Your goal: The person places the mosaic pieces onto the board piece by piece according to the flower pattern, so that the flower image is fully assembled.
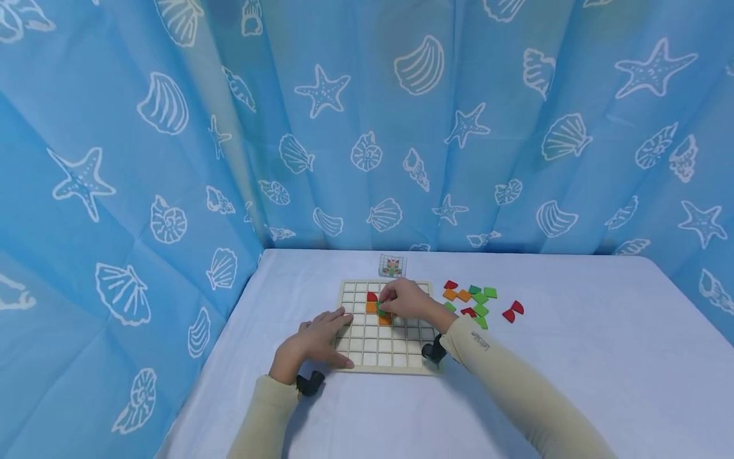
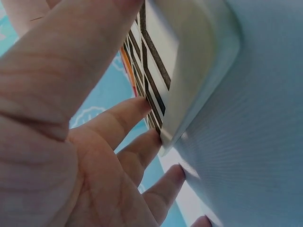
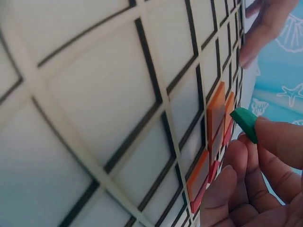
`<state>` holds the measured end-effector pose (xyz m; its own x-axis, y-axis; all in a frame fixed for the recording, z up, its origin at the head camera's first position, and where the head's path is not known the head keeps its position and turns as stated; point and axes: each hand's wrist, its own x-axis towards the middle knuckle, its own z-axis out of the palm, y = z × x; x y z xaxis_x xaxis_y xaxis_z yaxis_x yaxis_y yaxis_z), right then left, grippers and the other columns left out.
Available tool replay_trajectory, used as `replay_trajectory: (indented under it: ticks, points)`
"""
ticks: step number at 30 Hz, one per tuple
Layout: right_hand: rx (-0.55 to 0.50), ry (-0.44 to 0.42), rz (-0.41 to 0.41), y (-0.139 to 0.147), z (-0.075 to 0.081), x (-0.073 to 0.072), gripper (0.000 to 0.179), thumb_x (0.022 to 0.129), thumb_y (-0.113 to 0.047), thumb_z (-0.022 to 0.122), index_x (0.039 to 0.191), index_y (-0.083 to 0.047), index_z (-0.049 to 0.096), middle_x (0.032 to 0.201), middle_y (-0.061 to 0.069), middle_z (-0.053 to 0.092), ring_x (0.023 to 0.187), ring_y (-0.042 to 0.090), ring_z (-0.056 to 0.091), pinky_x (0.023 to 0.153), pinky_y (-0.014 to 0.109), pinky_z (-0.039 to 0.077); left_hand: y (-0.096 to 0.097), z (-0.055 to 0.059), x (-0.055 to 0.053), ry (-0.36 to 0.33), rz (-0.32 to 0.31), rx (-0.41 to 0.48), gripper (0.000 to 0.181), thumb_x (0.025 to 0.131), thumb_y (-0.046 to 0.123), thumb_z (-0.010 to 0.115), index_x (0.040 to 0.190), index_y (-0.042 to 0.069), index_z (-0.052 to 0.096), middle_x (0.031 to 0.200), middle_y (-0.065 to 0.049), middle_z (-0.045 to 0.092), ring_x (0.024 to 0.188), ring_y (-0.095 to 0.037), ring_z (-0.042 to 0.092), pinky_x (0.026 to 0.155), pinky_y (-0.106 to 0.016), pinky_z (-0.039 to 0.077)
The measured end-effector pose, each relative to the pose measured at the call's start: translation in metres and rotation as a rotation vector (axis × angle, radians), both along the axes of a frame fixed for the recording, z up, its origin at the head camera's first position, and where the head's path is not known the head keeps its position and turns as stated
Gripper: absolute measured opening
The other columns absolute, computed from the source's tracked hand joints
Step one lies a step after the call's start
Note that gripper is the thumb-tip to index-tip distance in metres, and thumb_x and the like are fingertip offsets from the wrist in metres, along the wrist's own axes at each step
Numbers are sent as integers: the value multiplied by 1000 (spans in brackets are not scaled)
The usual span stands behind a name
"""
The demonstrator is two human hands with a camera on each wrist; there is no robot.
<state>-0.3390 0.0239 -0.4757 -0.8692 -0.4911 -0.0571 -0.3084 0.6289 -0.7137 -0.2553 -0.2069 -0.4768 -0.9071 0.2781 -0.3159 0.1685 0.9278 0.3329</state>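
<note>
My right hand [image 1: 410, 299] pinches a small green tile [image 3: 245, 124] with a curved edge, holding it close over the gridded board [image 1: 373, 360]. Below and beside it, an orange square tile [image 1: 372, 307] and a red quarter-round tile [image 1: 372, 296] sit in cells of the board; more orange tiles [image 3: 216, 111] show in the right wrist view. At the board's left side rests my left hand [image 1: 321, 338], fingers spread. Its fingertips [image 2: 142, 105] touch the board's edge in the left wrist view, and its thumb lies by the near left corner.
Loose red, orange and green tiles [image 1: 480, 309] lie scattered right of the board, two red quarter-rounds [image 1: 508, 315] a bit apart. A small card [image 1: 392, 266] with a coloured grid picture lies behind the board. A blue shell-patterned curtain [image 1: 367, 191] hangs behind the white-covered table [image 1: 573, 357].
</note>
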Motion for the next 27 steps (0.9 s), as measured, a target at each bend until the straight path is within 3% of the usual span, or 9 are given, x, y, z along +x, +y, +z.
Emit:
replay_trajectory:
  ticks: [13,23,27]
  points:
    - [38,1,44,-20,-9,9,5,91,-15,71,86,-14,71,82,-3,66,74,11,58,72,28,51,0,-4,1,-12,-2,-7,100,72,52,84,154,22,35,164,-5,25,150,-34,24,114,-67,25]
    - [145,117,46,-26,-10,11,7,87,-19,77,84,-16,71,83,-5,67,76,8,60,75,31,53,-1,1,-1,-15,-8,-27,100,73,53,83,155,23,34,165,-4,23,151,-34,22,115,-65,24]
    - [162,111,40,-27,-9,11,8,86,-20,77,85,-15,71,84,-5,68,78,8,60,76,32,54,0,3,-1,-14,-7,-32,100,73,53,83,155,23,34,165,-4,23,151,-34,22,115,-65,24]
